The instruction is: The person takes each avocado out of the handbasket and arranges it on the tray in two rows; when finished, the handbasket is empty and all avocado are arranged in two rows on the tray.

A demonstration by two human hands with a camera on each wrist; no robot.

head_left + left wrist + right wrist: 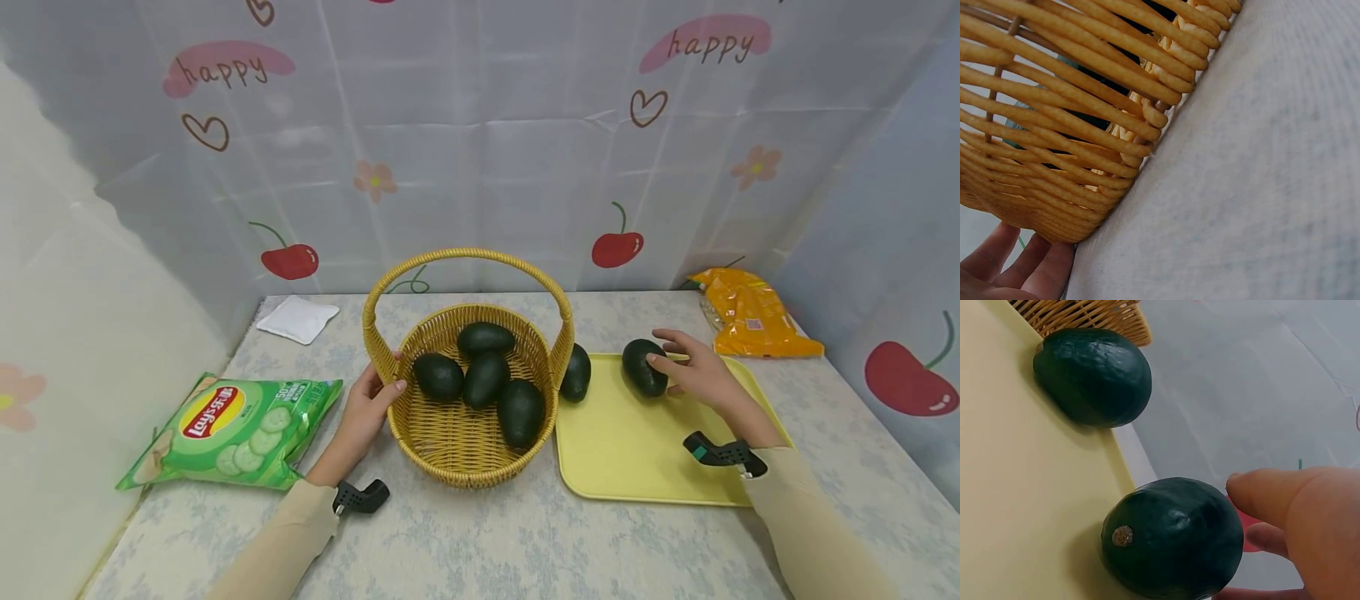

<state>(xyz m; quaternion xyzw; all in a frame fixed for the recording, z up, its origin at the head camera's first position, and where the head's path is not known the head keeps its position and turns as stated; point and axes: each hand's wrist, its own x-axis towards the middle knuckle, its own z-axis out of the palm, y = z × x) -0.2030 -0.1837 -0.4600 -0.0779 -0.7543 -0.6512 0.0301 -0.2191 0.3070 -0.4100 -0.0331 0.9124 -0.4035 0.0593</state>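
A yellow wicker basket [468,479] with a tall arched handle holds several dark green avocados [486,381]. My left hand [367,408] holds the basket's left side, thumb over the rim and fingers against the outer weave; its fingers [1047,269] show low on the wall in the left wrist view. On the yellow tray [637,467] lie two more avocados. One avocado [575,373] sits at the tray's left edge beside the basket. My right hand [697,371] reaches around the other avocado [1172,540], thumb tip right at its side and fingers spread past it.
A green bag of Lay's chips [240,429] lies left of the left forearm. Behind it is a small white packet [297,319]. An orange snack bag [757,317] rests behind the tray at the right. A printed curtain [480,125] hangs along the table's back edge.
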